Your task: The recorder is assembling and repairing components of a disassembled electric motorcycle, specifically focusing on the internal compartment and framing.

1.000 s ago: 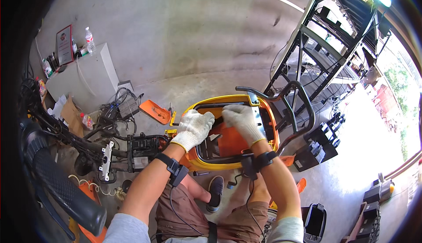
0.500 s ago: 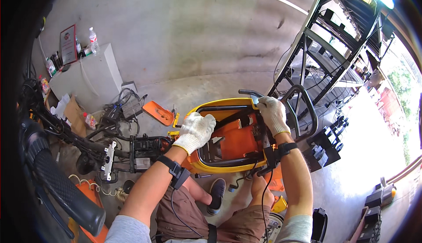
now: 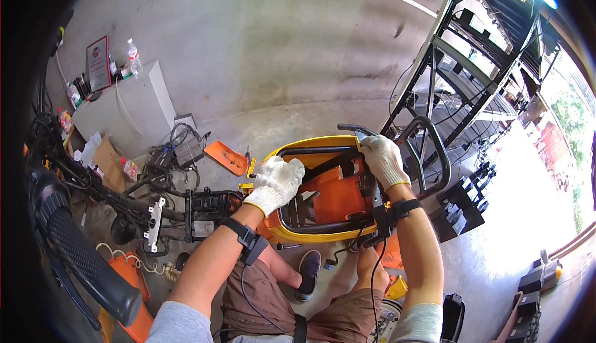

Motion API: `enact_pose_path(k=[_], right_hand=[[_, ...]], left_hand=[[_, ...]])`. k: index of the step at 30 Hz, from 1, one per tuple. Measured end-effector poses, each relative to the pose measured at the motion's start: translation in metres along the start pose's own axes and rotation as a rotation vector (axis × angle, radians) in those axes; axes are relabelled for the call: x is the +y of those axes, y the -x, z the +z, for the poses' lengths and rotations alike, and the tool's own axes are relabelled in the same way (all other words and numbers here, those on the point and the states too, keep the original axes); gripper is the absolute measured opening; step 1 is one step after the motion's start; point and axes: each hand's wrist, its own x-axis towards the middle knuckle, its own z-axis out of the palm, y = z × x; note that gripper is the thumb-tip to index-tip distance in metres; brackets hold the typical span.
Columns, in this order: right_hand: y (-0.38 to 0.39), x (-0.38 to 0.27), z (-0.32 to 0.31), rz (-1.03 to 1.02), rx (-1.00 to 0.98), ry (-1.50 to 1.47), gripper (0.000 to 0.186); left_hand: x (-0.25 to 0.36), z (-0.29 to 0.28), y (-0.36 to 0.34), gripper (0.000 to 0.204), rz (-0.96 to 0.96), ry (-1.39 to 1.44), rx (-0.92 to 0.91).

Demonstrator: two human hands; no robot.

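Observation:
My left hand (image 3: 277, 185), in a white knit glove, is closed at the narrow front end of a yellow scooter body cover (image 3: 323, 239). What its fingertips touch is hidden beneath the glove. At the cover's rear end my right hand (image 3: 382, 158), gloved alike, is curled over the rim; its fingertips are partly hidden. Inside the cover run black frame tubes (image 3: 320, 151), and an orange panel (image 3: 338, 203) lies between them. A black grab rail (image 3: 439, 150) rises behind my right hand.
Scooter handlebar grip (image 3: 87, 250) stands close at lower left, with the bare frame (image 3: 211, 206) leading to the cover. An orange part (image 3: 226, 158) lies on the floor beyond. Grey cabinet (image 3: 127, 110) stands far left; black metal shelving (image 3: 462, 63) is at right. Black parts (image 3: 459, 209) lie below it.
Both hands stay at the same places on the cover. The whole view has shifted very slightly.

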Motion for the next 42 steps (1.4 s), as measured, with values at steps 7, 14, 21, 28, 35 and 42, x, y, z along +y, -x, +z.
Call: enact_pose_path(k=[7,14,21,28,35,42], right_hand=[[0.003,-0.004,0.001,0.067,0.04,0.014,0.024],[0.003,-0.014,-0.003,0.116,0.04,0.069,0.026],[0.008,-0.014,0.007,0.168,0.132,-0.131,0.027],[0.012,-0.004,0.016,0.151,0.178,-0.261,0.026],[0.004,-0.011,0.008,0.257,0.088,-0.218,0.027],[0.01,-0.004,0.015,0.155,0.214,-0.274,0.028]], left_hand=[[0.004,-0.005,0.0,0.03,-0.041,-0.004,-0.037],[0.005,-0.006,0.002,0.021,-0.012,-0.024,-0.002],[0.006,-0.008,0.002,0.023,-0.007,-0.02,-0.024],[0.004,-0.005,0.0,0.028,-0.017,-0.026,-0.016],[0.004,-0.006,0.001,0.028,-0.029,-0.004,-0.035],[0.006,-0.008,0.001,0.03,-0.049,-0.001,-0.052]])
